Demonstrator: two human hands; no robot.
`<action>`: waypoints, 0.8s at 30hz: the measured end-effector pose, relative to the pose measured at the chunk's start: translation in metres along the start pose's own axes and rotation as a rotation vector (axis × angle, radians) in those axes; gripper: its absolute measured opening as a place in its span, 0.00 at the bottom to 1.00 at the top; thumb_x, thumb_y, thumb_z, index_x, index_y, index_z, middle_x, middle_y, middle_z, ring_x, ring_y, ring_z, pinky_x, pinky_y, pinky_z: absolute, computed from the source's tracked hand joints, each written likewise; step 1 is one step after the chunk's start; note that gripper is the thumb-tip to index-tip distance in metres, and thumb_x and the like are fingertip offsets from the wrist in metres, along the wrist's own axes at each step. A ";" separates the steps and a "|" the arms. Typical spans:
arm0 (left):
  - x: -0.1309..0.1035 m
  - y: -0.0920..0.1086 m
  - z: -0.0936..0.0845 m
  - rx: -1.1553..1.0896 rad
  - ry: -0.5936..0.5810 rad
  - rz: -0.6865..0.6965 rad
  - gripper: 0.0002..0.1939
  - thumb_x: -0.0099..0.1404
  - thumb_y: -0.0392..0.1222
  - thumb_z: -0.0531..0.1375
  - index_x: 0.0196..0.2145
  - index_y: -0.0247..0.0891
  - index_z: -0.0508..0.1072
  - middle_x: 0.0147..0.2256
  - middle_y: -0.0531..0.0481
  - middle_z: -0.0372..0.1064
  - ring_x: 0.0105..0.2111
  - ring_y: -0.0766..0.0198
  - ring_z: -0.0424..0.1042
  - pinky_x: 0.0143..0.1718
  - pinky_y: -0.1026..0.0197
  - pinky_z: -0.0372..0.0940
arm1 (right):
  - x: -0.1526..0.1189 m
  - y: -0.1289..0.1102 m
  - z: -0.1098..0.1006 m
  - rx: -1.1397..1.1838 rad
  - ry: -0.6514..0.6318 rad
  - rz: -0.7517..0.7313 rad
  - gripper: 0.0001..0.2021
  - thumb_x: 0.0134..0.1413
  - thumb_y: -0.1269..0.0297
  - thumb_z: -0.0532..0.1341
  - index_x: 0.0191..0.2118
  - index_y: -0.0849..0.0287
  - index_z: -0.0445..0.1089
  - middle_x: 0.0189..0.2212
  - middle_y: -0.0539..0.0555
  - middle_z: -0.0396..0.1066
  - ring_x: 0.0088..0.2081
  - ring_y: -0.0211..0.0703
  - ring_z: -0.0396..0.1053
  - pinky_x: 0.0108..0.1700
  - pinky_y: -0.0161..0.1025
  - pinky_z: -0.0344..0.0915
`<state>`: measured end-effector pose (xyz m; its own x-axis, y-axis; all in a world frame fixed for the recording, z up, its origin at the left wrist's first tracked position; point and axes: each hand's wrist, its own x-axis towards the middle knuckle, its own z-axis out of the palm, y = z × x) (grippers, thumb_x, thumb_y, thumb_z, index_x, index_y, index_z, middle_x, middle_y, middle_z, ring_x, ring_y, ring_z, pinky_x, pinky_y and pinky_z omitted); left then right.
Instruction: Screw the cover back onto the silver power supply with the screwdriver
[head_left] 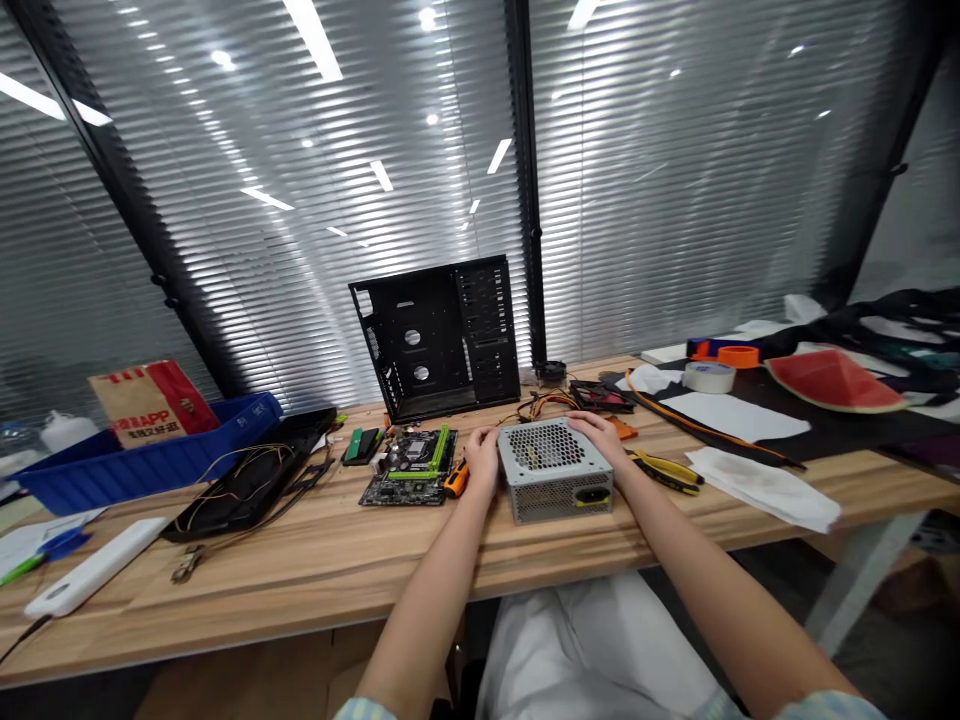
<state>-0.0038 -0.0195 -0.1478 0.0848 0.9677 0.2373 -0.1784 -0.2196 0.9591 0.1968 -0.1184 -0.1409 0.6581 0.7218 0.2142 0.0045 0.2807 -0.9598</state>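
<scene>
Clerk: Principal item, and where is it?
Operator: One power supply unit, grey metal, perforated top and front, socket at its lower right. On my head feed it rests on the wooden table, near the front edge, centred before the person.

Clerk: Hands?
Operator: Two, both engaged. The left hand I log against the unit's left side, fingers bent at its far corner. The right hand lies along the right side, fingers lapped over the top edge. Together they grasp the box between them; how firmly, I cannot tell.

Clerk: Items to the left?
Operator: One orange-and-black tool, just beside the left hand. Next, one motherboard, flat, with bright green slots. Farther out, one blue tray bearing a paper bag.

Clerk: Behind?
Operator: One black computer case, upright, open side facing me; loose cables lie between it and the unit.

Clerk: Right?
Operator: One pair of yellow-and-black pliers, near the right forearm; beyond it, one crumpled white sheet.
</scene>
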 end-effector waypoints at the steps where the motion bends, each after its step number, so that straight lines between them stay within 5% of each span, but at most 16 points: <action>1: 0.000 0.000 0.000 0.003 -0.001 0.001 0.07 0.53 0.44 0.64 0.27 0.38 0.75 0.30 0.49 0.74 0.36 0.58 0.72 0.41 0.58 0.65 | 0.000 -0.001 0.000 -0.003 0.000 0.000 0.20 0.26 0.50 0.72 0.30 0.57 0.79 0.33 0.56 0.78 0.39 0.52 0.71 0.43 0.45 0.65; 24: 0.002 -0.001 -0.002 0.046 -0.033 0.008 0.07 0.54 0.44 0.64 0.28 0.38 0.75 0.30 0.49 0.73 0.34 0.59 0.71 0.40 0.59 0.65 | -0.002 -0.003 -0.001 -0.019 -0.024 0.014 0.19 0.29 0.52 0.71 0.31 0.57 0.79 0.35 0.56 0.78 0.41 0.53 0.71 0.44 0.45 0.64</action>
<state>-0.0050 -0.0171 -0.1484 0.1165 0.9615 0.2490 -0.1342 -0.2332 0.9631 0.1957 -0.1212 -0.1389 0.6399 0.7408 0.2045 0.0094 0.2585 -0.9660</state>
